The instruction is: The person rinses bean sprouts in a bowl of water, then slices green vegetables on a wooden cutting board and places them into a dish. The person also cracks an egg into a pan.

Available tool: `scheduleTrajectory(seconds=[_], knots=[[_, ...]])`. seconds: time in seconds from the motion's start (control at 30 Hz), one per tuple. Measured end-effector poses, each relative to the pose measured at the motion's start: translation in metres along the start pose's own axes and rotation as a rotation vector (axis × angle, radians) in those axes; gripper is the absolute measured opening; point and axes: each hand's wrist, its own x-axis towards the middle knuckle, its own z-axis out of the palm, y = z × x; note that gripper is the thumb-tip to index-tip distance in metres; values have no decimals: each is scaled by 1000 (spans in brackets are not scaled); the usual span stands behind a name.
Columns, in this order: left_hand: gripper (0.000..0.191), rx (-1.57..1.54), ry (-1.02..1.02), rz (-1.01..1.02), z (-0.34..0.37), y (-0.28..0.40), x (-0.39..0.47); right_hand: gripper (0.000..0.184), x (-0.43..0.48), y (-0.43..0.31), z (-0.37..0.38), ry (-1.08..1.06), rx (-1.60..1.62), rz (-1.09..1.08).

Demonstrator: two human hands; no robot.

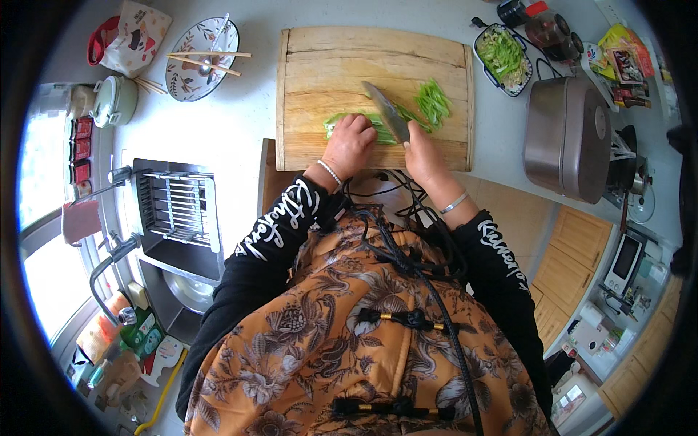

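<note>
My right hand [425,154] is closed around the handle of a kitchen knife [388,111], whose blade points up and to the left over a wooden cutting board [376,60]. With bent fingers, my left hand [351,140] presses a bundle of long green vegetable pieces [384,131] against the board, left of the blade. Thin green slices [432,103] lie in a loose pile at the board's right side, and more lie beside the blade. The knife's handle is mostly hidden in my right hand.
A patterned bowl [182,65] with chopsticks [210,53] across it stands left of the board. On the right are a dish of chopped greens [504,57] and a rice cooker [567,136]. A sink with a metal rack [182,207] is at left. Black cords hang before my chest.
</note>
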Motion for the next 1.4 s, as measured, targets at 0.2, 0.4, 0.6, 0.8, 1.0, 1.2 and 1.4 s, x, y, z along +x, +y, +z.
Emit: scheduleTrajectory(seconds=[0.2, 0.4, 0.6, 0.8, 1.0, 1.2, 1.4], knots=[[17, -29, 47, -40, 6, 4, 3, 17, -21, -16, -28, -49, -80, 31], [18, 2, 55, -19, 8, 3, 4, 26, -21, -16, -23, -181, -137, 35], [18, 36, 24, -20, 8, 2, 4, 26, -11, -11, -5, -164, -141, 50], [17, 35, 10, 7, 5, 4, 4, 25, -4, -5, 3, -91, -82, 9], [15, 1, 42, 19, 7, 5, 6, 40, -12, -3, -19, -24, -92, 117], [19, 35, 69, -9, 4, 19, 25, 37, -21, -11, -33, -1, -67, 94], [21, 129, 116, -201, -28, 5, 8, 24, -23, -15, -30, -8, -103, 6]])
